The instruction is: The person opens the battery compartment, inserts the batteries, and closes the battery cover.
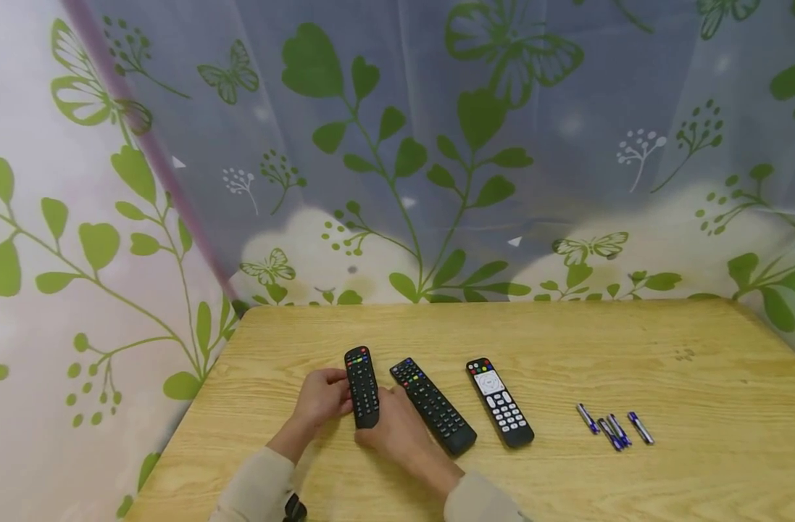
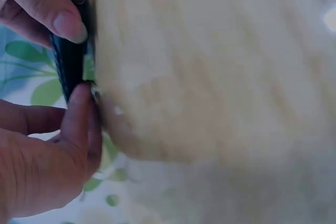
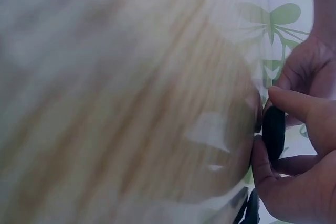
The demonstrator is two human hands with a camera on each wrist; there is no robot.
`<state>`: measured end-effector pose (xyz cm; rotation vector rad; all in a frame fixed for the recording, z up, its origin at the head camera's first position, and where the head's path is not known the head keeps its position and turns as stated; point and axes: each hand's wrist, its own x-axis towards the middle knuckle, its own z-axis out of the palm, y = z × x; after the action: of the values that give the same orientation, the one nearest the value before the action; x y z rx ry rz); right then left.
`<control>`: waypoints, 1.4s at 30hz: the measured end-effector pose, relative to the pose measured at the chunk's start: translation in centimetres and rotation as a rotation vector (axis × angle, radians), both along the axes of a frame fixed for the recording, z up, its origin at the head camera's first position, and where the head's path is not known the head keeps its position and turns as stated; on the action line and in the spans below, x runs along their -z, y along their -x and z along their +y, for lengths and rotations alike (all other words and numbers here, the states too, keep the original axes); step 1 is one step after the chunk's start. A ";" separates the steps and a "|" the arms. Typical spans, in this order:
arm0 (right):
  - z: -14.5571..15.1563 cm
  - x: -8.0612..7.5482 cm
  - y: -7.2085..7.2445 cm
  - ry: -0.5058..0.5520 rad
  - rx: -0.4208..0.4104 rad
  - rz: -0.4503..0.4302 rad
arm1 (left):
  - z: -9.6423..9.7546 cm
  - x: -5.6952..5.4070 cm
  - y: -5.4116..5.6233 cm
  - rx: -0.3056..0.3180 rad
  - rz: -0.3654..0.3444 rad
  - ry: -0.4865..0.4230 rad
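A black remote control (image 1: pixel 362 388) with small dark buttons and a coloured row near its top is held just above the table, button side up. My right hand (image 1: pixel 397 431) grips its lower right end, the thumb at the bottom edge. On its left side, my left hand (image 1: pixel 322 397) pinches the edge with its fingertips. Seen from the left wrist, the remote (image 2: pixel 73 66) is side-on between both hands, its underside hidden. The right wrist view shows the remote's end (image 3: pixel 274 132) between the right thumb and fingers.
A longer black remote (image 1: pixel 436 409) lies right beside the right hand. Farther right lies a black remote with white buttons (image 1: pixel 500 402). Several small batteries (image 1: pixel 641 428) lie at the right on the wooden table (image 1: pixel 710 391). Patterned cloth (image 1: pixel 384 181) hangs behind the table.
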<state>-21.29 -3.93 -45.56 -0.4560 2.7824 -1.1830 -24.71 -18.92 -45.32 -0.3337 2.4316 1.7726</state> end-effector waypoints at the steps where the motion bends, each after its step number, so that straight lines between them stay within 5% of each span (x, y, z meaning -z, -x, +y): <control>1: 0.0 0.0 0.0 -0.009 0.004 0.005 | 0.1 -0.2 0.0 0.016 0.004 0.034; 7: 0.0 0.2 -0.3 -0.046 0.032 0.041 | 0.3 -1.0 -0.1 0.070 -0.020 0.118; 24: 1.1 -0.1 -0.7 -0.021 -0.024 0.050 | 0.0 0.1 -0.9 0.022 -0.014 -0.005; 33: 1.6 -0.7 -1.1 -0.018 -0.041 -0.029 | -0.2 0.5 -1.5 -0.025 0.036 -0.113; 42: 3.5 -2.4 -1.3 -0.026 -0.053 0.017 | -0.1 -1.6 -1.6 -0.073 0.133 -0.006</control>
<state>-20.03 -0.47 -43.19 -0.5367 2.7781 -1.1365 -23.16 -19.03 -43.71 -0.3180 2.5340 1.8888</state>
